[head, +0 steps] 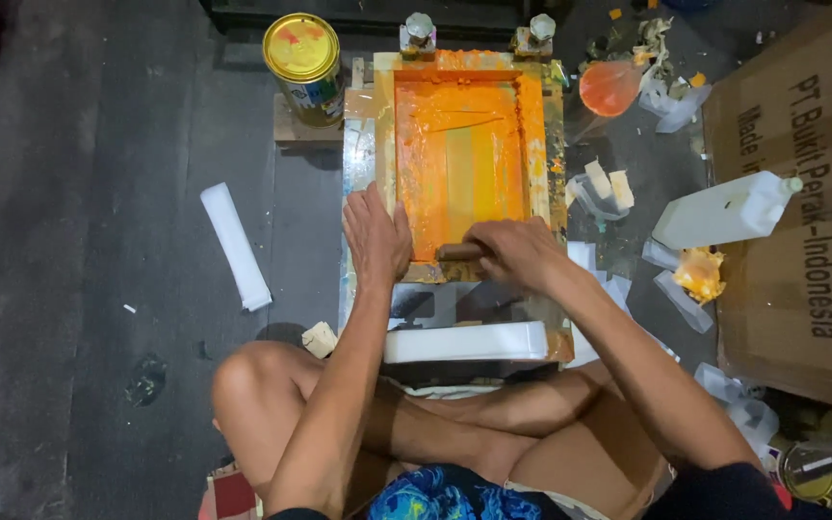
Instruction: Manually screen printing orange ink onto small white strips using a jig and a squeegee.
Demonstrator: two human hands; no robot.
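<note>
A wooden printing screen frame (385,125), smeared with orange ink (426,164), lies on a small glass-topped stand in front of me. My left hand (375,236) presses flat on the frame's near left corner. My right hand (520,252) is closed on a brown wooden squeegee (456,252) that rests at the near edge of the screen. I sit cross-legged on the floor with my knees under the stand. A white flat piece (464,342) lies at the stand's near edge.
A yellow-lidded tin can (302,60) stands at the back left on a wood block. A white strip (235,246) lies on the dark floor to the left. Right are a white plastic jug (724,210), an orange-stained bag (610,87), scraps and a cardboard box (801,193).
</note>
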